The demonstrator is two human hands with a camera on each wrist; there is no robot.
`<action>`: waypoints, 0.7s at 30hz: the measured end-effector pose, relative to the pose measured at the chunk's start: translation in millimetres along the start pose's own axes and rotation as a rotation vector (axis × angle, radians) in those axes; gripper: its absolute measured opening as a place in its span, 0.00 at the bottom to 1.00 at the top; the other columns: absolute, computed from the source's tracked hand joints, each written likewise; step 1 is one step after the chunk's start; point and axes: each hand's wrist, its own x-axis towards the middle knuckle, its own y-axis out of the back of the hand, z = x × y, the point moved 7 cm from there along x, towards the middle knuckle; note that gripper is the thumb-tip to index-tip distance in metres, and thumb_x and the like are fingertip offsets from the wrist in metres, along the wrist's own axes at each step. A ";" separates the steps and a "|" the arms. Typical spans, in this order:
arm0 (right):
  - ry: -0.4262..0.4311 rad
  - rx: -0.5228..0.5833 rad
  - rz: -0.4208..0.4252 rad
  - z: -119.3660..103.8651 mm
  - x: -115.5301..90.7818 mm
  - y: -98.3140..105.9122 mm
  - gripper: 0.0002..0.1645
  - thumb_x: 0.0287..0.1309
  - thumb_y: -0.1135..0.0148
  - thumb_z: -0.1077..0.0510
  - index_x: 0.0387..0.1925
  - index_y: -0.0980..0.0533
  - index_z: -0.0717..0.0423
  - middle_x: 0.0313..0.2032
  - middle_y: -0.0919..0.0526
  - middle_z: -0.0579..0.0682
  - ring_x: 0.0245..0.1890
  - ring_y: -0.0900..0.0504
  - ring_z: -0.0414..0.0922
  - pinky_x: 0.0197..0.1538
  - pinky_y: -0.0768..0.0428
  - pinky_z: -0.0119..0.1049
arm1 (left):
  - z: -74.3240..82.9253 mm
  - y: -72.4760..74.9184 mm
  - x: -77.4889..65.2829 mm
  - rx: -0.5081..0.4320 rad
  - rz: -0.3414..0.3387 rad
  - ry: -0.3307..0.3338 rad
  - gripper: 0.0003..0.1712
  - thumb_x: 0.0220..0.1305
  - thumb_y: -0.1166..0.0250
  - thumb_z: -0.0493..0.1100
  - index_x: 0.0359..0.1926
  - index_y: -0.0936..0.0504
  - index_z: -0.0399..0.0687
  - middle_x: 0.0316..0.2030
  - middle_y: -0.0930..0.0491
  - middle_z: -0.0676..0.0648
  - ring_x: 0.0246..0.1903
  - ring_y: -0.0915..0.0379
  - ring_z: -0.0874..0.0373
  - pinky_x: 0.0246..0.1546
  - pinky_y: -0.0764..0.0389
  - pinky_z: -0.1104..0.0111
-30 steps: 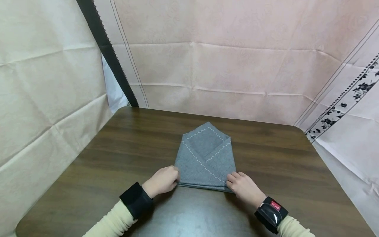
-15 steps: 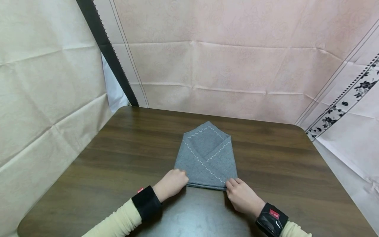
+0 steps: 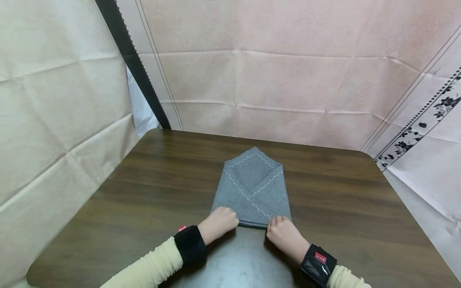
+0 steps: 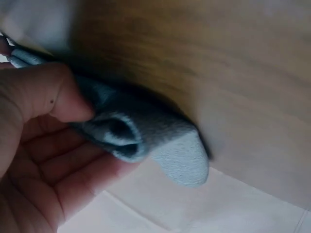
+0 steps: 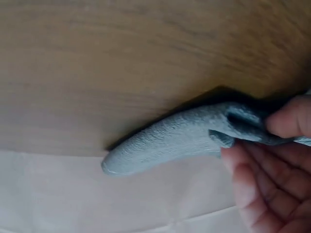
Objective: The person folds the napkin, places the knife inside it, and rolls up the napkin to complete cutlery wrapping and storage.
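A folded grey cloth [image 3: 252,184] with white wavy stitching lies on the table, its pointed end away from me and its straight folded edge near me. My left hand [image 3: 220,223] pinches the near edge at its left part. In the left wrist view, the thumb presses a rolled layer of the cloth [image 4: 121,133] against the fingers. Toward the right end of the same edge, my right hand [image 3: 284,237] holds it between thumb and fingers. The right wrist view shows the cloth [image 5: 165,136] folded over in layers beside the thumb. The fingertips' undersides are hidden in the head view.
The brown wooden table [image 3: 151,188] has rounded far corners. Behind it hangs a creased pinkish sheet [image 3: 281,84], with a pale sheet [image 3: 54,104] at the left and a flower-patterned border [image 3: 407,140] at the right.
My left hand has moved right along the near edge, and my right hand has shifted slightly left, so the hands are closer together. The cloth has stayed nearly in place.
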 end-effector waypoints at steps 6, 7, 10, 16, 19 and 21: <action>-0.069 0.077 0.038 8.0 1.7 1.4 0.14 0.44 0.58 0.66 0.11 0.30 0.58 0.13 0.33 0.49 0.15 0.33 0.44 0.18 0.36 0.34 | -7.3 0.3 1.3 -0.006 0.000 0.013 0.14 0.48 0.35 0.33 0.14 0.21 0.55 0.16 0.27 0.56 0.18 0.31 0.65 0.16 0.29 0.73; -0.078 0.084 0.037 8.6 1.8 1.3 0.13 0.43 0.57 0.66 0.11 0.31 0.58 0.13 0.34 0.49 0.15 0.33 0.44 0.18 0.36 0.34 | -7.7 -0.3 1.5 -0.005 -0.003 0.009 0.13 0.48 0.35 0.33 0.15 0.21 0.55 0.16 0.27 0.56 0.18 0.30 0.64 0.16 0.29 0.73; -0.112 0.101 0.035 10.1 1.7 1.1 0.09 0.40 0.53 0.66 0.11 0.32 0.57 0.14 0.34 0.49 0.17 0.33 0.45 0.19 0.37 0.35 | -9.3 -2.2 1.7 -0.019 -0.021 0.009 0.12 0.48 0.34 0.32 0.16 0.20 0.54 0.17 0.26 0.55 0.19 0.29 0.64 0.19 0.28 0.73; -0.182 0.125 0.028 14.4 -1.1 -4.4 0.08 0.43 0.52 0.67 0.15 0.29 0.58 0.17 0.31 0.50 0.21 0.30 0.46 0.22 0.34 0.35 | -13.4 -4.6 1.4 -0.074 -0.022 0.051 0.11 0.46 0.35 0.31 0.16 0.22 0.52 0.17 0.27 0.54 0.20 0.28 0.62 0.20 0.27 0.73; -0.207 0.169 0.028 17.7 -2.2 -7.2 0.05 0.39 0.48 0.69 0.17 0.29 0.59 0.17 0.29 0.50 0.19 0.29 0.46 0.21 0.32 0.35 | -16.1 -4.8 0.3 -0.094 -0.017 0.076 0.10 0.45 0.34 0.32 0.17 0.23 0.50 0.16 0.28 0.53 0.19 0.29 0.61 0.18 0.28 0.73; -0.220 0.210 0.033 20.4 -2.6 -8.1 0.05 0.36 0.45 0.70 0.17 0.30 0.59 0.16 0.29 0.50 0.18 0.28 0.46 0.21 0.31 0.35 | -18.7 -6.1 -0.8 -0.106 -0.032 0.099 0.09 0.45 0.33 0.33 0.18 0.24 0.49 0.16 0.28 0.52 0.18 0.29 0.60 0.17 0.28 0.72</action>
